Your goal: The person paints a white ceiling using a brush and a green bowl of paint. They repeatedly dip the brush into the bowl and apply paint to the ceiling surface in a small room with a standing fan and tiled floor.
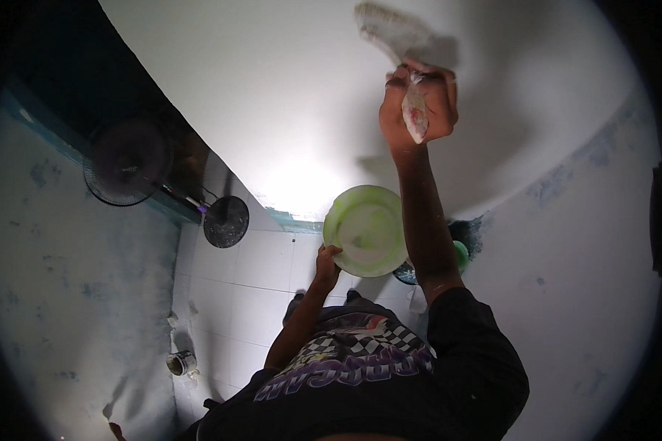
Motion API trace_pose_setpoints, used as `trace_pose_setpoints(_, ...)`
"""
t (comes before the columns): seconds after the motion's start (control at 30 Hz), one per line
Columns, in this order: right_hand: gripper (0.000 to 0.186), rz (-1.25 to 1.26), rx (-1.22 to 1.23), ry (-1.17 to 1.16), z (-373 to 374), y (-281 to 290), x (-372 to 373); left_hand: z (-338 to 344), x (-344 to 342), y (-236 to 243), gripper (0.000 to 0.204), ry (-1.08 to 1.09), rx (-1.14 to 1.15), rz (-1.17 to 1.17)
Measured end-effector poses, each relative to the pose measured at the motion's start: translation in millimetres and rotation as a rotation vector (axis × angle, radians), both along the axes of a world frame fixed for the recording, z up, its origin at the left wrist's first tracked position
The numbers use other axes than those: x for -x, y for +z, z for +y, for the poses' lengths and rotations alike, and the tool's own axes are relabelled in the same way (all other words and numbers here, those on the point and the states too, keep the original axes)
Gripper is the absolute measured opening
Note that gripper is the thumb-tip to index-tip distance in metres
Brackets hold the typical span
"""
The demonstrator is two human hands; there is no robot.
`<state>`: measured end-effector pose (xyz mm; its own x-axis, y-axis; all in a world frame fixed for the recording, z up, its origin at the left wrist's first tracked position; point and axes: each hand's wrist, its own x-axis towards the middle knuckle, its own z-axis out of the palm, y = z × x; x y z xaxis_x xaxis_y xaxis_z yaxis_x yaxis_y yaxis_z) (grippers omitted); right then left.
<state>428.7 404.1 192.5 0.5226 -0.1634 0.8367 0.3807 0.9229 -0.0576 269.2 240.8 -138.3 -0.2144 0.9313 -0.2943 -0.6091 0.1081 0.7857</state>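
My right hand [439,106] is raised high against the white wall [287,95], its fingers closed round the handle of a putty knife [417,121]. The knife's pale, caked blade points up and left at the wall and is somewhat blurred. Lower down, my left hand [326,266] grips the near left edge of a light green round plate [381,193], thumb on top. A thin whitish smear covers the middle of the plate. My right forearm passes just beside the plate's right edge.
To the left, a pedestal fan [125,165] leans across, with its round dark base [226,222] on the tiled floor [250,301]. A small smeared can [182,362] stands at the left wall. Partly behind my right forearm is a green container [461,255].
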Motion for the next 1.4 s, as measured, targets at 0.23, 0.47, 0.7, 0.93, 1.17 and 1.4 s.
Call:
trace_pose_setpoints(0.23, 0.009, -0.19, 0.116, -0.174, 12, -120, 27, 12, 19, -5, 0.046, -0.055, 0.062, 0.07)
trace_pose_setpoints(0.47, 0.019, -0.163, 0.473, 0.131, 0, -188, 27, 19, 31, -12, 0.047, -0.065, 0.094, 0.112)
trace_pose_setpoints(0.7, 0.015, 0.049, -0.116, -0.136, 1, -11, -6, 16, 48, -1, 0.048, -0.102, 0.048, 0.13)
trace_pose_setpoints(0.93, 0.007, -0.095, 0.072, -0.055, 0, -135, 43, 17, 48, 11, 0.05, -0.101, 0.059, 0.109)
trace_pose_setpoints(1.17, 0.015, -0.194, 0.366, 0.13, -25, -136, 49, 16, 61, 13, 0.05, -0.088, 0.03, 0.095)
trace_pose_setpoints(1.4, 0.013, 0.056, -0.151, -0.206, -5, 24, 16, 22, 58, 28, 0.051, -0.073, 0.02, 0.109)
